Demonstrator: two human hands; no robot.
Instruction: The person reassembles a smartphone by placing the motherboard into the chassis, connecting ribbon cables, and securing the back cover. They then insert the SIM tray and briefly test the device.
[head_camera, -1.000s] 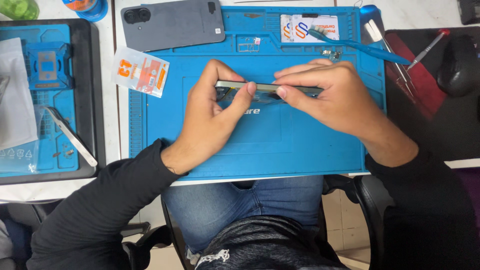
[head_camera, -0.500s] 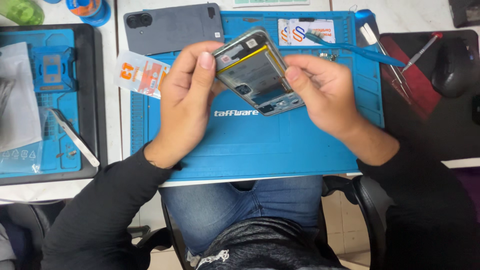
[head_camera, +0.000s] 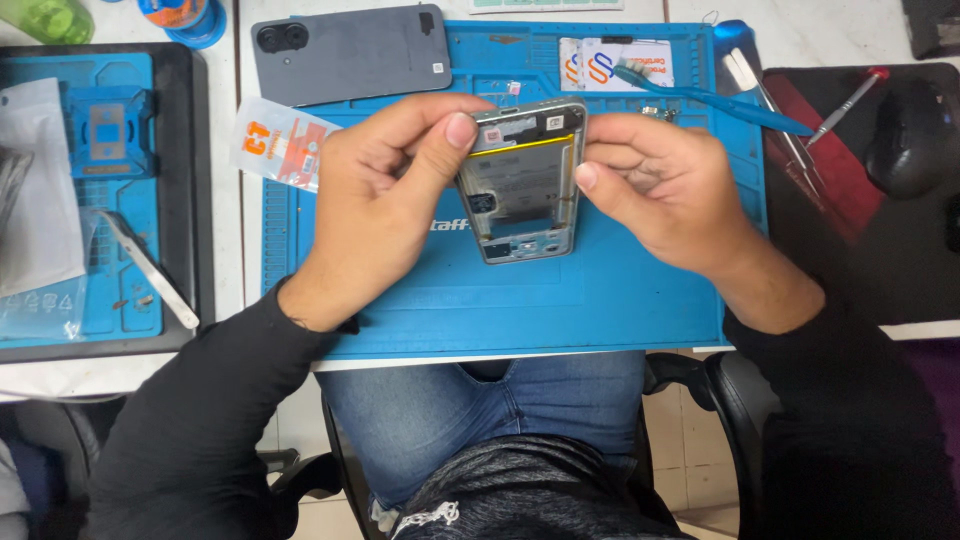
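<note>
At the far left edge of the table lay a clear plastic bag (head_camera: 35, 190), partly over a black tray (head_camera: 195, 200) that carried a small blue mat (head_camera: 120, 300). On that mat sat a blue square frame (head_camera: 105, 130), and near the tray's right edge lay metal tweezers (head_camera: 150, 270), tilted. At the table's top left corner stood a green bottle (head_camera: 45, 15) and, just beside it, a blue roll (head_camera: 180, 15).

The large blue mat (head_camera: 520, 320) covered the middle of the table. Across its top left corner lay a grey phone back cover (head_camera: 350, 50), camera holes to the left. Below that, on the mat's left edge, lay a clear packet with orange print (head_camera: 280, 140).

The left hand (head_camera: 370, 210) gripped the opened phone (head_camera: 525, 180), thumb pressed on its top left corner. The phone was held just above the mat's centre, insides facing up, a yellow-edged battery showing. The right hand (head_camera: 660, 190) held the phone's right side, thumb on the frame and fingers curled behind.

Near the mat's top edge, right of centre, lay a white card with coloured marks (head_camera: 620, 60), and a blue plastic tool (head_camera: 720, 98) lay slanted across it. At the mat's top right corner lay a second pair of tweezers (head_camera: 765, 100). Beyond the mat's right edge lay a dark red pad (head_camera: 820, 160), a red-tipped screwdriver (head_camera: 850, 105) and a black mouse (head_camera: 910, 135).
</note>
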